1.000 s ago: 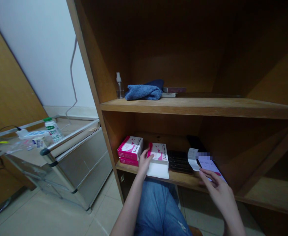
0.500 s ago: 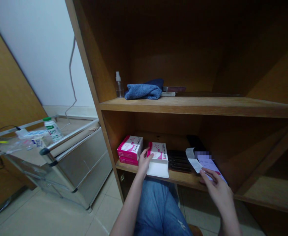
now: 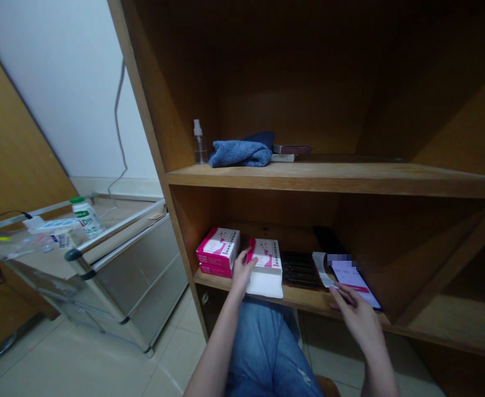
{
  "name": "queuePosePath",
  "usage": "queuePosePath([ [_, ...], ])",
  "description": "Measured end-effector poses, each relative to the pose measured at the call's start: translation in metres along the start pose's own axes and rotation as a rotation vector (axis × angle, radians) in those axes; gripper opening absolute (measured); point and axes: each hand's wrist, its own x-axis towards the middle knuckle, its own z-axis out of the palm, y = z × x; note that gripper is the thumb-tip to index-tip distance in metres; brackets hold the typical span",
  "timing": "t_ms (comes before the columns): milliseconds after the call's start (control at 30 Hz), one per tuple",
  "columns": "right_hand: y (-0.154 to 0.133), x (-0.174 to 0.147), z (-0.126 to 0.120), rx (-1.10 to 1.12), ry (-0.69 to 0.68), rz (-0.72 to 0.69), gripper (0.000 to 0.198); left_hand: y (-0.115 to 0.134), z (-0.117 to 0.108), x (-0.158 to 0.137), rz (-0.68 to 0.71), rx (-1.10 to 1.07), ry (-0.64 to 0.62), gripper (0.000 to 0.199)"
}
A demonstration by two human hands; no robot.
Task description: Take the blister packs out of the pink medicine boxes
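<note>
My left hand (image 3: 241, 273) grips the left side of a pink and white box (image 3: 269, 255) on the lower shelf, its thumb on the top face. A white flap (image 3: 264, 285) hangs out at the box's front. My right hand (image 3: 357, 314) pinches the near end of a flat white packet (image 3: 320, 267), held low over the shelf's front edge. A phone (image 3: 352, 278) with a lit screen lies just beyond that hand. Left of the box stand two stacked pink and white boxes (image 3: 220, 247). Between box and packet lie several dark, slim items (image 3: 302, 270) in a row.
On the upper shelf (image 3: 329, 173) are a spray bottle (image 3: 200, 144), a folded blue towel (image 3: 241, 153) and thin flat boxes (image 3: 294, 149). To the left, a metal-framed cart (image 3: 130, 270) carries a green-capped white bottle (image 3: 87, 218) and packages. The cabinet's side panel (image 3: 143, 105) stands between.
My right hand has moved slightly left and down with the white packet, which now lies lower and uncovers more of the phone. The left hand keeps its hold on the box.
</note>
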Motion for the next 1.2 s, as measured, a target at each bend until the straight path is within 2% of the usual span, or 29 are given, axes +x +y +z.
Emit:
queuePosePath([
  [167, 0.001, 0.001, -0.004, -0.027, -0.001, 0.023, 0.053, 0.004, 0.002, 0.004, 0.046, 0.124, -0.002, 0.043],
  [300, -0.009, -0.002, -0.007, -0.081, 0.072, 0.002, 0.05, 0.009, 0.003, 0.004, 0.1, 0.269, -0.01, 0.041],
  [400, -0.024, -0.008, 0.0, 0.026, 0.107, -0.068, 0.046, 0.012, 0.003, -0.001, 0.2, 0.4, 0.007, 0.041],
  [500, -0.045, -0.016, 0.016, 0.227, 0.035, -0.103, 0.046, 0.014, 0.004, -0.005, 0.289, 0.537, 0.011, 0.039],
  [600, -0.065, -0.027, 0.038, 0.346, -0.077, -0.133, 0.043, 0.016, 0.003, -0.002, 0.287, 0.627, -0.005, 0.038],
  [767, -0.09, -0.044, 0.074, 0.383, -0.217, -0.207, 0.038, 0.022, 0.003, 0.004, 0.31, 0.676, -0.037, 0.034],
  [867, -0.099, -0.047, 0.088, 0.349, -0.28, -0.273, 0.034, 0.03, 0.004, -0.001, 0.409, 0.698, -0.022, 0.034],
  [1033, -0.106, -0.038, 0.104, 0.348, -0.33, -0.309, 0.033, 0.055, 0.002, -0.025, 0.608, 0.657, 0.057, 0.028],
  [1200, -0.104, -0.025, 0.117, 0.402, -0.37, -0.239, 0.042, 0.084, -0.016, -0.052, 0.668, 0.61, 0.232, 0.02],
])
